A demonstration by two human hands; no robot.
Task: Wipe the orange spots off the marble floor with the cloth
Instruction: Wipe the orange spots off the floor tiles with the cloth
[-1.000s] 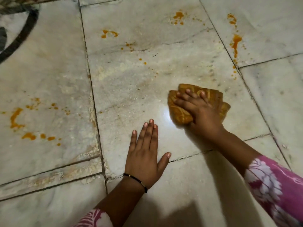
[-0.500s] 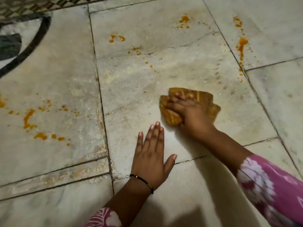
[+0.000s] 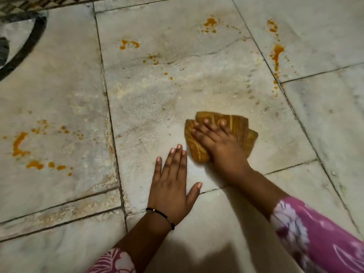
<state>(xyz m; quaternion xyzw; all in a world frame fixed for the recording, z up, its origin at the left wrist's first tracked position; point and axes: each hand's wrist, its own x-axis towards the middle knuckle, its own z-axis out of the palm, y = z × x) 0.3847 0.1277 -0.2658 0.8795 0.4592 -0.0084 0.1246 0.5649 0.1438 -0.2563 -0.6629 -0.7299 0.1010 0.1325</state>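
A folded orange-brown cloth [image 3: 241,128] lies on the pale marble floor [image 3: 197,91]. My right hand [image 3: 218,143] presses flat on it with straight, spread fingers. Just left of the cloth, my left hand [image 3: 171,186] rests palm-down on the bare tile, fingers straight. Orange spots [image 3: 210,23] mark the far part of the same tile, with another small cluster [image 3: 128,44] to their left. An orange streak [image 3: 276,54] runs along the right tile seam. More orange spots [image 3: 19,143] sit on the left tile.
Dark grout lines [image 3: 107,99] divide the tiles. A black curved inlay band [image 3: 25,48] crosses the floor at the far left. A patterned border [image 3: 49,1] runs along the top left edge.
My right hand first slid the cloth left toward my left hand and curled, and now lies flatter on it. My left hand stayed put. The camera view shifted slightly.
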